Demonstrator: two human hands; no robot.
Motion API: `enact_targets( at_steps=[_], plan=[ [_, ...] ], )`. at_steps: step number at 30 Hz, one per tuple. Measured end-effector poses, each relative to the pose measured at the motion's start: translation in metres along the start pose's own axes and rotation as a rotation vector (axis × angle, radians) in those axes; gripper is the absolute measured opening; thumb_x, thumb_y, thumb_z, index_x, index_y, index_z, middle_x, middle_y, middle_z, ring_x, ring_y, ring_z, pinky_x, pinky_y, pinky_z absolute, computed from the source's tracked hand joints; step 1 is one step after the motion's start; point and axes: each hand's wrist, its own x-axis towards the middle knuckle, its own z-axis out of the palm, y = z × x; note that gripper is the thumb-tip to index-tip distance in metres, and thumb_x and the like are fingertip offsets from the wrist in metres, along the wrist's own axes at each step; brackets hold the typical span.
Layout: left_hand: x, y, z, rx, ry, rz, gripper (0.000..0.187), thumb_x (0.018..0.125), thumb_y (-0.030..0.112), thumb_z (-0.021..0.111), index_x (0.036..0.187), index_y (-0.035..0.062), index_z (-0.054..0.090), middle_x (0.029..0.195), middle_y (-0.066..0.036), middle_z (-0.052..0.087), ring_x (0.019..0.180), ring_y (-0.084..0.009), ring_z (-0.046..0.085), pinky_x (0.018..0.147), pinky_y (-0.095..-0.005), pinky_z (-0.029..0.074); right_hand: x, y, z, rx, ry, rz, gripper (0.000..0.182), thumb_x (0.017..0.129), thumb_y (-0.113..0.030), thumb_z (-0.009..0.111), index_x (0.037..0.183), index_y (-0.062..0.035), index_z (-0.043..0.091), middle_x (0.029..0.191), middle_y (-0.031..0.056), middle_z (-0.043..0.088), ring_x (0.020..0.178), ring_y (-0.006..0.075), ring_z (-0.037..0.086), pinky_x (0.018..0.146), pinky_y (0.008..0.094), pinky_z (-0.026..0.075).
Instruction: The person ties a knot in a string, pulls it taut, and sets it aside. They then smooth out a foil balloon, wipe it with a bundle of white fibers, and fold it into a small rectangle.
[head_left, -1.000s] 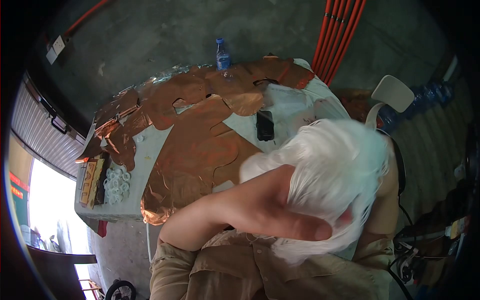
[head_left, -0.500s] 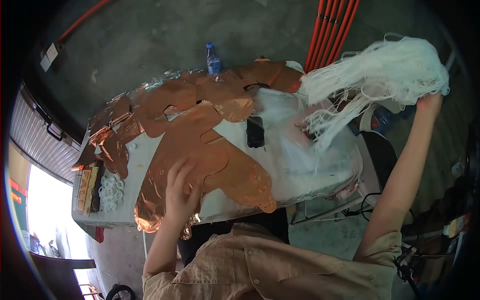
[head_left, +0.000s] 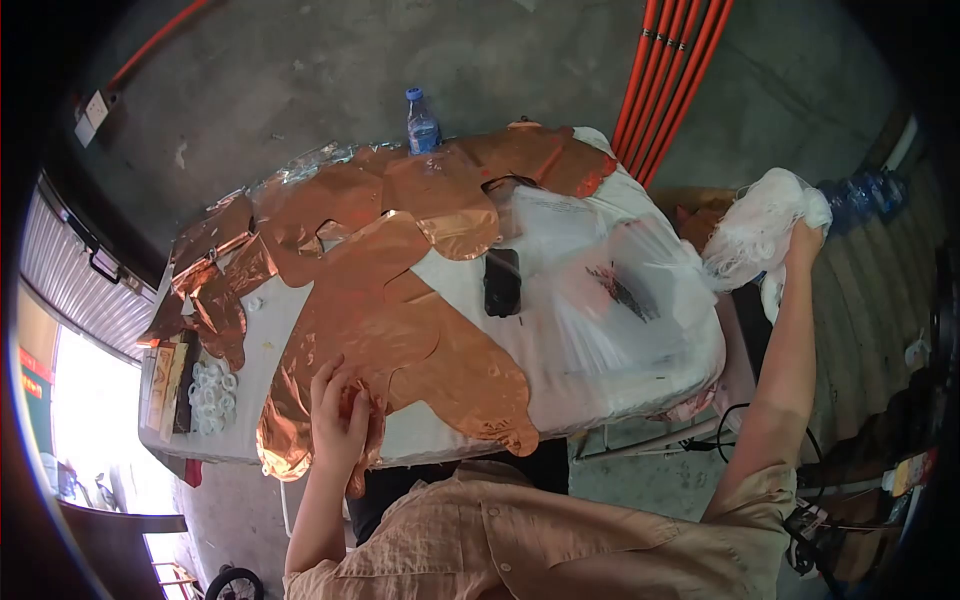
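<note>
My right hand point(head_left: 806, 240) is closed on a bunch of white strings point(head_left: 757, 232), held beyond the table's right end. My left hand point(head_left: 342, 408) is at the front edge of the table, its fingers curled round part of a copper-coloured foil sheet point(head_left: 365, 335). That foil piece lies flat with rounded lobes, one reaching right along the front edge. More copper foil pieces point(head_left: 325, 205) overlap along the back of the table. A black phone point(head_left: 502, 283) lies right of the foil, beside clear plastic bags point(head_left: 590, 300).
A water bottle point(head_left: 422, 122) stands at the back edge. White rings point(head_left: 212, 395) and a narrow box point(head_left: 172, 385) sit at the left end. Red pipes point(head_left: 668, 85) run up the wall. More bottles point(head_left: 868, 195) are at the right, beyond the table.
My right hand has moved left and down with the white strings, which were spread wide over the table's right side and now hang bunched past its end. My left hand's fingers have curled in on the foil.
</note>
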Motion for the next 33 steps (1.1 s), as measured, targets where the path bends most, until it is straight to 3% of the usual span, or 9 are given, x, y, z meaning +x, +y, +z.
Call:
enact_targets(
  at_steps=[7,10,12,16,19,22,27,31,33],
  plan=[
    [0.002,0.003,0.000,0.018,-0.017,-0.037,0.030,0.079,0.001,0.058,0.109,0.0008,0.057,0.126,-0.019,0.047,0.114,-0.0333,0.049,0.093,-0.0377,0.042,-0.001,0.026,0.003,0.050,-0.207,0.007,0.035,0.080,-0.003,0.053,0.115,0.0041,0.056,0.114,0.0121,0.061,0.105,0.0251,0.057,0.089,0.0319,0.042],
    [0.002,0.004,0.001,0.048,-0.009,-0.057,0.029,0.079,0.000,0.058,0.107,0.0009,0.058,0.124,-0.018,0.049,0.112,-0.0330,0.051,0.092,-0.0375,0.043,-0.017,0.064,0.008,-0.263,-0.306,-0.085,0.037,0.076,-0.007,0.057,0.111,0.0048,0.057,0.112,0.0168,0.062,0.103,0.0298,0.059,0.088,0.0343,0.043],
    [0.003,0.008,0.000,0.050,-0.004,-0.057,0.027,0.078,0.000,0.058,0.106,0.0012,0.058,0.123,-0.018,0.050,0.112,-0.0323,0.051,0.092,-0.0372,0.044,-0.030,0.105,0.009,-0.626,-0.294,0.208,0.042,0.071,-0.014,0.062,0.108,0.0053,0.058,0.108,0.0210,0.062,0.101,0.0333,0.059,0.086,0.0368,0.045],
    [0.003,0.007,0.000,0.054,-0.009,-0.056,0.027,0.079,0.000,0.057,0.105,0.0015,0.059,0.123,-0.017,0.050,0.112,-0.0318,0.051,0.092,-0.0369,0.044,-0.036,0.120,0.011,-0.536,-0.259,0.192,0.048,0.068,-0.019,0.065,0.108,0.0057,0.059,0.103,0.0206,0.064,0.097,0.0334,0.061,0.083,0.0381,0.046],
    [0.003,0.010,0.001,0.019,-0.026,-0.137,0.026,0.080,0.000,0.055,0.105,0.0016,0.059,0.123,-0.015,0.050,0.116,-0.0303,0.048,0.097,-0.0373,0.039,-0.028,0.114,0.011,-0.352,-0.072,0.453,0.044,0.068,-0.014,0.064,0.108,0.0045,0.060,0.100,0.0202,0.065,0.094,0.0336,0.062,0.082,0.0393,0.047],
    [0.004,0.011,0.000,0.001,-0.015,-0.155,0.025,0.080,0.000,0.055,0.104,0.0016,0.060,0.122,-0.015,0.051,0.115,-0.0301,0.048,0.097,-0.0371,0.040,-0.029,0.088,0.009,-0.005,0.333,0.395,0.040,0.065,-0.007,0.064,0.102,0.0092,0.060,0.100,0.0225,0.064,0.091,0.0347,0.063,0.080,0.0425,0.049],
    [0.004,0.008,0.002,0.009,-0.010,-0.155,0.024,0.080,-0.002,0.055,0.102,0.0018,0.060,0.121,-0.015,0.051,0.113,-0.0292,0.050,0.094,-0.0360,0.042,-0.001,-0.002,0.011,-0.317,0.498,-0.173,0.037,0.066,-0.004,0.062,0.101,0.0062,0.062,0.104,0.0222,0.061,0.097,0.0384,0.058,0.088,0.0447,0.044],
    [0.003,0.003,0.003,0.020,0.006,-0.155,0.023,0.079,-0.003,0.054,0.102,0.0015,0.060,0.121,-0.016,0.051,0.111,-0.0287,0.051,0.093,-0.0350,0.043,0.041,-0.065,0.016,-0.490,0.495,-0.416,0.037,0.068,-0.010,0.062,0.102,0.0028,0.063,0.110,0.0212,0.058,0.108,0.0388,0.051,0.096,0.0467,0.037],
    [0.003,0.003,0.003,-0.003,0.006,-0.187,0.023,0.080,-0.003,0.054,0.101,0.0007,0.060,0.121,-0.016,0.050,0.111,-0.0284,0.052,0.090,-0.0344,0.044,0.055,-0.094,0.026,-0.849,0.383,-0.338,0.037,0.071,-0.018,0.061,0.104,0.0004,0.063,0.117,0.0201,0.054,0.113,0.0378,0.046,0.099,0.0481,0.031]
  ],
)
